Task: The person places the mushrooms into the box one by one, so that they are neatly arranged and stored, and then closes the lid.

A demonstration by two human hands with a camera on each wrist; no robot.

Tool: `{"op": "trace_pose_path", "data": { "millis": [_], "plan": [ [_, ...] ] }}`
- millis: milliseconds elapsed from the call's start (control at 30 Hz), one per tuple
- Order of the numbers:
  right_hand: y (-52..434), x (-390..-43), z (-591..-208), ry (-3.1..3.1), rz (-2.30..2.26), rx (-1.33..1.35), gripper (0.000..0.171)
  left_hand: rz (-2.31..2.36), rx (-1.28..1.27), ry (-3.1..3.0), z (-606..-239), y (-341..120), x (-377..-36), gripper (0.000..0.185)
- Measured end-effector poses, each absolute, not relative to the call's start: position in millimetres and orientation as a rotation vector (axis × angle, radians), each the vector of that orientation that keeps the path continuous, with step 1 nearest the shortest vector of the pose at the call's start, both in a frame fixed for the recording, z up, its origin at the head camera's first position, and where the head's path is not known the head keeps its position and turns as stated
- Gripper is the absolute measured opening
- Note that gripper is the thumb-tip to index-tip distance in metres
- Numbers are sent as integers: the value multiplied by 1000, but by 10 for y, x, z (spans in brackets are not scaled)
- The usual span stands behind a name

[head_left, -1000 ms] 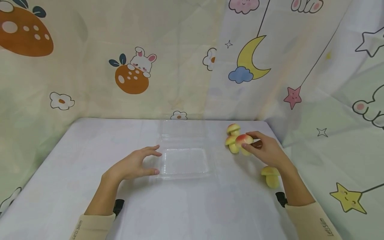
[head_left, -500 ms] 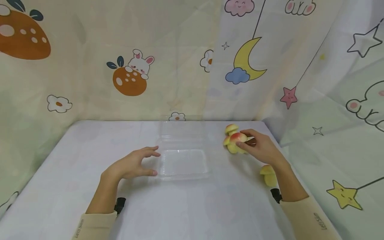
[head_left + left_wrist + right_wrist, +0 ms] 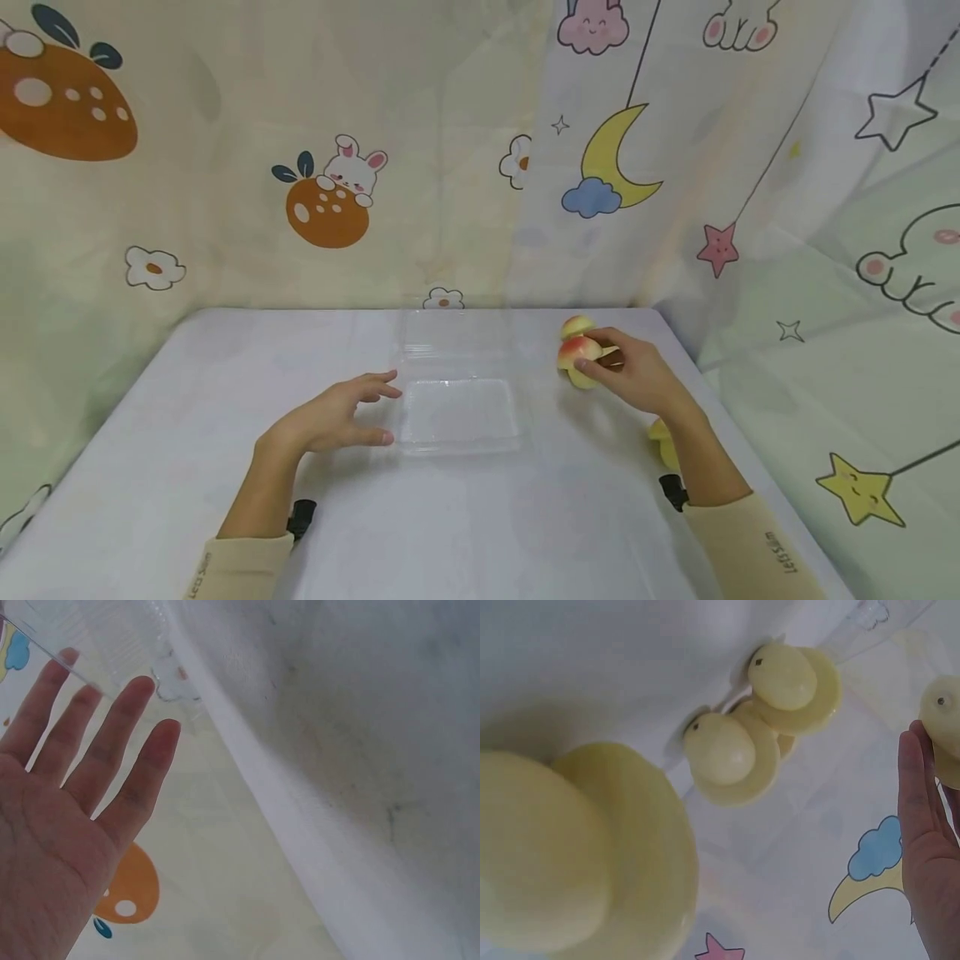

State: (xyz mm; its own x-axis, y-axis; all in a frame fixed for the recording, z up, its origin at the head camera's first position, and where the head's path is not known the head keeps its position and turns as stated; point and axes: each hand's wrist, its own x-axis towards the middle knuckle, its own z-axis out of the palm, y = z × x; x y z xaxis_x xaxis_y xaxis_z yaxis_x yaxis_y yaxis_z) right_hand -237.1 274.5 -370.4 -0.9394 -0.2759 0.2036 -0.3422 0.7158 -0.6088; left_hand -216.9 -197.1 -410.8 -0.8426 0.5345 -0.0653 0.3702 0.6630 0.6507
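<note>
My right hand [image 3: 633, 367] pinches a toy mushroom [image 3: 577, 353] with a red-tinted cap and a pale yellow stem, above the right back of the table. In the right wrist view, that mushroom [image 3: 941, 712] sits at the fingertips, stem end facing the camera. Other mushrooms [image 3: 577, 325] stand just behind it, partly covered. Below the right wrist, another yellow mushroom [image 3: 663, 443] is half hidden by the forearm. My left hand [image 3: 330, 414] holds nothing, its fingers extended and apart at the left edge of a clear plastic box [image 3: 459, 450], whose lid [image 3: 453, 333] lies folded back.
A white cloth covers the table [image 3: 465, 533]. Behind it hangs a patterned curtain [image 3: 450, 167]. The right wrist view shows one mushroom [image 3: 547, 855] very close to the camera and two more [image 3: 784, 679] farther off. Each wrist wears a black camera strap [image 3: 302, 518].
My right hand has shifted left with the mushroom, which now covers more of the mushrooms behind it. The left hand stays beside the box. The head view has tilted slightly up.
</note>
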Motion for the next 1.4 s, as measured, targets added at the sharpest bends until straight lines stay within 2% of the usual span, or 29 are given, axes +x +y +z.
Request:
{"op": "trace_pose_path", "data": {
  "millis": [500,700,1067,1400],
  "plan": [
    [2644,-2448,-3684,-2765,1234,468,52,973,702,2627,-4122,-1940,-2172,81],
    [2553,-2466,-3669,-2749,1297,507,55,957,688,2634,-4131,-1939,-2177,77],
    [2386,-2510,-3737,-2623,1465,631,44,941,676,2635,-4108,-1950,-2186,74],
    [2275,-2552,-3687,-2642,1514,594,47,955,687,2634,-4116,-1971,-2186,75]
  ]
}}
